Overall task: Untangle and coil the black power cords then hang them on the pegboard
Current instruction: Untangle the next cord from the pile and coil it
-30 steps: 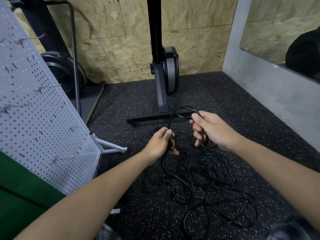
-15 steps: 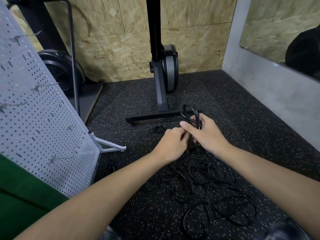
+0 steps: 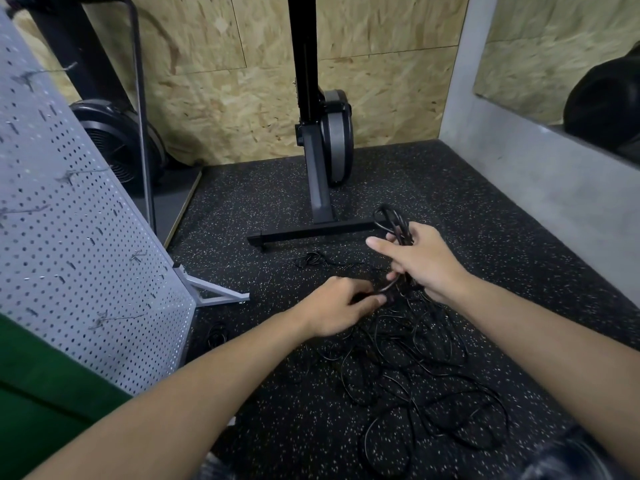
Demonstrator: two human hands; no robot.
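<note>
A tangle of black power cords (image 3: 415,375) lies on the speckled black floor in front of me. My right hand (image 3: 422,261) grips a small coil of black cord (image 3: 394,223), whose loops stick up above the fingers. My left hand (image 3: 341,306) sits lower and to the left, pinching the same cord where it leaves the coil. A grey pegboard (image 3: 86,271) with several metal hooks stands tilted at the left. Two small bits of cord (image 3: 311,259) lie apart near the machine's base.
A black exercise machine (image 3: 318,150) on a T-shaped base stands straight ahead against the chipboard wall. A fan-wheel machine (image 3: 117,143) sits behind the pegboard. The pegboard's grey foot (image 3: 211,292) juts onto the floor. A grey wall (image 3: 540,188) with a mirror runs along the right.
My hands came together at the coil, then my left hand slid down and left along the cord while my right hand kept the coil, now with tighter loops.
</note>
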